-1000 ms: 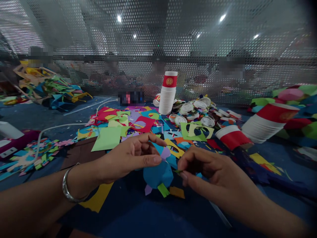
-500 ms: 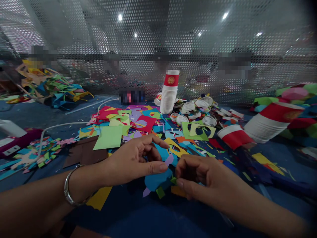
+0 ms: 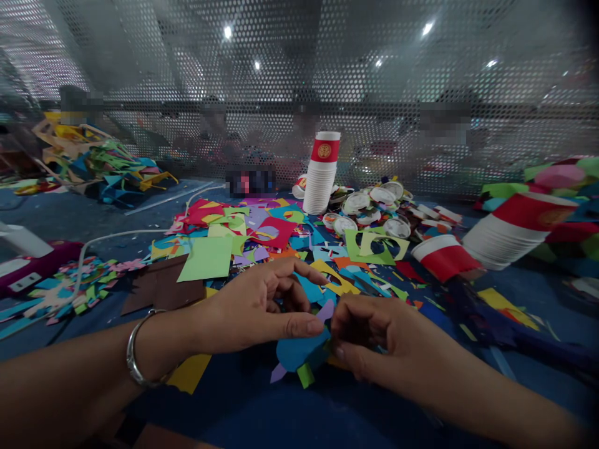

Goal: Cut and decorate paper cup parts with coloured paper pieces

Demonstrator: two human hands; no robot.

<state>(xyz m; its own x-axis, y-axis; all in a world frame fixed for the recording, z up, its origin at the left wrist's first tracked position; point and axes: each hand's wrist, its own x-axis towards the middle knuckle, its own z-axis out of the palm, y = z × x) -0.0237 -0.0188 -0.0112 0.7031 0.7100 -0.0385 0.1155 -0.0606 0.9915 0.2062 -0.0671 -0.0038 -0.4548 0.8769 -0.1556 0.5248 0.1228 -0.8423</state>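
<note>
Hands met low in the middle of the view, above the dark blue counter point(image 3: 243, 405). The left hand point(image 3: 262, 305) came in from the left with the forearm nearly level and a metal bracelet point(image 3: 135, 349) on the wrist; its thumb and forefinger were stretched forward and pinched the upper edge of a blue paper cutout point(image 3: 297, 350). The right hand point(image 3: 374, 337) came from the right, knuckles up, its fingers curled inward and closed on the right side of the same cutout. The cutout was held between both hands, just above the counter, with small purple and green pieces at its edges. The fingertips of the right hand were hidden under the hand, so I could not tell how exactly they gripped. Behind, a stack of paper cups point(image 3: 321, 174) stood among coloured paper scraps point(image 3: 224, 243); people behind the mesh screen point(image 3: 299, 75) were blurred.
</note>
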